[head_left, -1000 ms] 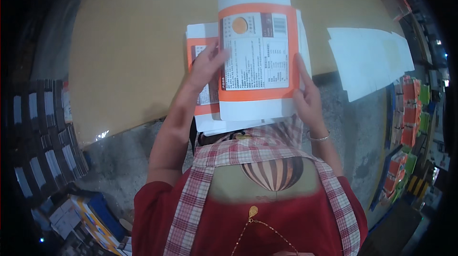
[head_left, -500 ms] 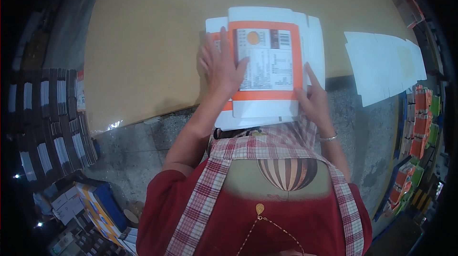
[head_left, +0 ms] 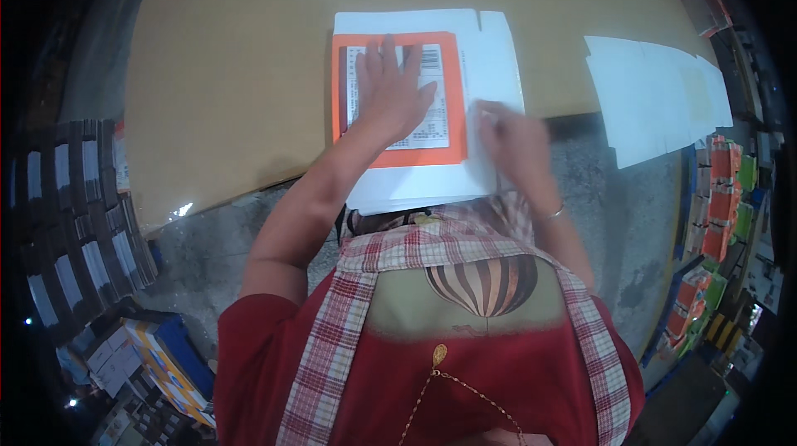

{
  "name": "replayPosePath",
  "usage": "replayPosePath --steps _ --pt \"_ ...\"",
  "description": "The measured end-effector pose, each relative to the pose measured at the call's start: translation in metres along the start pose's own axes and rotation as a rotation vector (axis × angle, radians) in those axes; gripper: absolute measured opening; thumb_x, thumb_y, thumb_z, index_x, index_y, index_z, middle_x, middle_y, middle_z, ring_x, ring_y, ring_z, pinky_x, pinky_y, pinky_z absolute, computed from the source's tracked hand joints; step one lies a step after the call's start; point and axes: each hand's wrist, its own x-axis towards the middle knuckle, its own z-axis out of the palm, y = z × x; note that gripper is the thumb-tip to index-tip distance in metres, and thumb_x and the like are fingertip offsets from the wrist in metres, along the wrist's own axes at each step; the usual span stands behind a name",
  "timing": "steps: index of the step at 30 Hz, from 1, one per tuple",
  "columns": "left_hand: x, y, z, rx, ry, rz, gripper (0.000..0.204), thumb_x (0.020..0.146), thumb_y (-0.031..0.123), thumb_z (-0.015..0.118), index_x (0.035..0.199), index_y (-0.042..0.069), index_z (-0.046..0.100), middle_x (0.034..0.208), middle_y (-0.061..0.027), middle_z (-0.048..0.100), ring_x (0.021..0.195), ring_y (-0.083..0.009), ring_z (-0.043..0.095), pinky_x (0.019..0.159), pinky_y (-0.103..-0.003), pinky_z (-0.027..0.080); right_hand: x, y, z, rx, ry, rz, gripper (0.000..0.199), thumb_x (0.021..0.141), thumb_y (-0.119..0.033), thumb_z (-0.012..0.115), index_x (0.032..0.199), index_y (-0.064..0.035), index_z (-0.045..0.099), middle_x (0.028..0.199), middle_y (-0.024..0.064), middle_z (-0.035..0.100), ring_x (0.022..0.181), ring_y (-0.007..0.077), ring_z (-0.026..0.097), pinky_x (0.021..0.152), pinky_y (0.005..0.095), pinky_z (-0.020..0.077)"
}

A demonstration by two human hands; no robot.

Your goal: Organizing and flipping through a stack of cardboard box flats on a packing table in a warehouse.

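A stack of flat white printed card sheets (head_left: 407, 184) lies at the table's near edge, partly overhanging it. On its top face is an orange-bordered panel (head_left: 452, 130) with small print and a barcode. My left hand (head_left: 390, 97) rests flat across this panel, fingers spread and pointing away from me. At the panel's right side my right hand (head_left: 515, 143) is over the white sheet, its fingers curled. Motion blurs it, and whatever its fingers might hold is hidden.
The tan table (head_left: 241, 89) stretches away and to the left. Loose white sheets (head_left: 647, 101) lie at its right edge, partly overhanging. Dark stacks with pale edges (head_left: 70, 164) stand at left. Orange and green printed pieces (head_left: 722, 188) are piled at right.
The orange-bordered top piece has shifted left over the sheets beneath. My left hand has gone from its left edge onto the panel; my right hand has curled and moved slightly left.
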Motion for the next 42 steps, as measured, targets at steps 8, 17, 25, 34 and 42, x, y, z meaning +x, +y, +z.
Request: replayPosePath --steps 8,17,25,34,42 --pt "-0.012 -0.009 0.028 0.237 0.05 0.086 0.063 0.1 0.041 0.04 0.151 0.006 0.028 0.157 -0.0158 0.022 0.147 -0.0305 0.018 0.117 -0.056 0.007 0.043 0.039 0.014 1.011 -0.083 -0.049 0.061 0.105 -0.041 0.025 0.15 -0.0008 0.026 0.159 0.0133 0.022 0.147 0.0243 0.016 0.119 0.0352 0.0112" --pt "-0.011 -0.009 0.021 0.19 0.095 0.062 0.061 0.098 0.048 0.043 0.151 0.021 0.032 0.155 -0.0161 0.028 0.144 -0.0345 0.024 0.113 -0.06 0.013 0.022 -0.028 0.039 -0.313 0.067 -0.258 0.075 0.092 -0.049 0.052 0.143 0.0036 0.037 0.152 0.0181 0.033 0.146 0.0299 0.021 0.118 0.0521 0.0106" --pt "-0.012 -0.008 0.025 0.212 0.1 0.139 0.051 0.093 0.054 0.05 0.142 0.041 0.042 0.153 -0.02 0.028 0.142 -0.0418 0.022 0.109 -0.068 0.013 -0.03 0.02 -0.024 0.241 -0.356 -0.317 0.055 0.092 -0.044 0.057 0.129 -0.0037 0.057 0.141 0.0168 0.049 0.142 0.0307 0.03 0.115 0.0494 0.0236" --pt "-0.009 -0.004 0.029 0.275 0.077 0.12 0.051 0.095 0.057 0.044 0.145 0.043 0.039 0.153 -0.0172 0.027 0.144 -0.0376 0.02 0.11 -0.066 0.009 -0.017 0.233 -0.062 -0.576 -0.157 0.221 0.092 0.083 -0.015 0.07 0.152 -0.0419 0.014 0.14 0.0241 0.044 0.121 0.0418 0.052 0.091 0.0464 0.0511" --pt "-0.009 -0.006 0.032 0.238 0.127 0.14 0.051 0.093 0.055 0.049 0.141 0.039 0.045 0.151 -0.0199 0.028 0.142 -0.0403 0.022 0.109 -0.066 0.012 0.002 0.162 -0.135 0.044 0.171 0.11 0.075 0.077 0.007 0.044 0.146 -0.0233 0.044 0.12 0.0226 0.063 0.103 0.0247 0.066 0.088 0.0376 0.0529"
